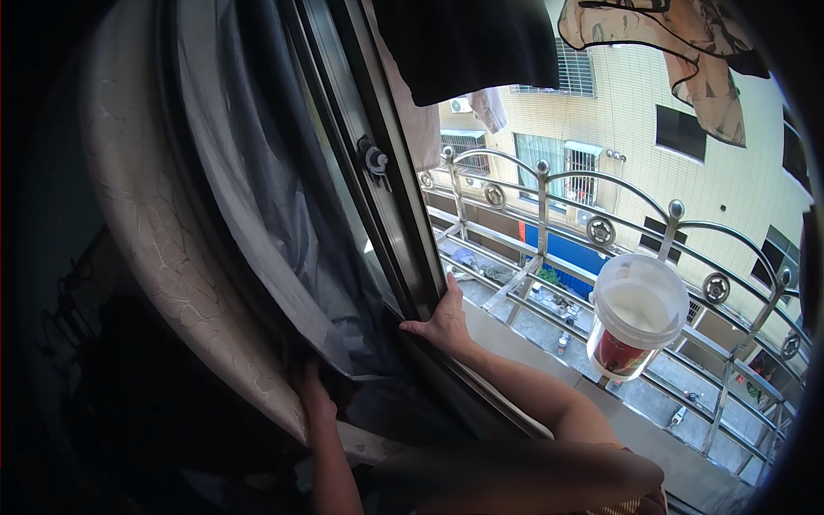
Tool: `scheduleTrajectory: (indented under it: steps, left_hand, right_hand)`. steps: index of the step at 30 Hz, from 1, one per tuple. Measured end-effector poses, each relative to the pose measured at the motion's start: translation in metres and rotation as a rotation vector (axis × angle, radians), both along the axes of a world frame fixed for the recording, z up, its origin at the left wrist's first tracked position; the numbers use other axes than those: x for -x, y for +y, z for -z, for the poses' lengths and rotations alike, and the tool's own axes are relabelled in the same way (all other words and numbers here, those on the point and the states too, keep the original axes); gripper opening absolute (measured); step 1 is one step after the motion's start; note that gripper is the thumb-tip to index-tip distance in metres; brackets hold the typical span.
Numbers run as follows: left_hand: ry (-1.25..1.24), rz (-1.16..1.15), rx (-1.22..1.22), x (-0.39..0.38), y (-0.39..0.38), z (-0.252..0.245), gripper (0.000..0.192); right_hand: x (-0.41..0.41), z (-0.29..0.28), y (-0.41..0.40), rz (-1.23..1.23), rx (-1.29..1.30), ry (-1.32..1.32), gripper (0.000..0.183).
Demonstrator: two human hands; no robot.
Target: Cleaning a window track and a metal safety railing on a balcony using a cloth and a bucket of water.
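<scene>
My right hand (444, 325) grips the lower end of the metal frame of a sliding window (412, 257). The thumb lies across its inner face, and the other fingers wrap the outer edge. A crescent latch (373, 161) sits higher on the frame. My left hand (317, 393) reaches in beside the lower hem of a grey curtain (309, 257), close to a pale padded edge with a crinkled cover (193, 283). Its fingers are lost in shadow, so I cannot see whether they hold anything.
Outside the window a white plastic bucket (637, 315) with a red label stands at a stainless steel railing (543, 212). Dark clothing (476, 51) and a patterned garment (702, 84) hang overhead. Beyond is a tiled building (618, 116), with the ground far below.
</scene>
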State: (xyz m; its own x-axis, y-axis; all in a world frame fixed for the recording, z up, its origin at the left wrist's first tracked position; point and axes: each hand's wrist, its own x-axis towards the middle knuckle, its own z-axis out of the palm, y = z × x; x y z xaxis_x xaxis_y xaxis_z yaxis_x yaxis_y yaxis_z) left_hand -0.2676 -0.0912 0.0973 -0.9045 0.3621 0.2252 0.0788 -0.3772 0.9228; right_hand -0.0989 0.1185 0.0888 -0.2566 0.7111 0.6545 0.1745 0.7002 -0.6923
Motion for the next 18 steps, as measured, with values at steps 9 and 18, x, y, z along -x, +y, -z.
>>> scheduleTrajectory:
  steps: [9,18]
  left_hand:
    - [0.099,0.075,0.065,-0.006,-0.005,-0.003,0.061]
    - [0.131,0.076,0.026,-0.027,-0.001,-0.005,0.06]
  right_hand:
    - [0.027,-0.014,-0.005,0.075,0.124,0.031,0.112]
    - [0.016,-0.036,-0.008,0.046,0.319,-0.058,0.074]
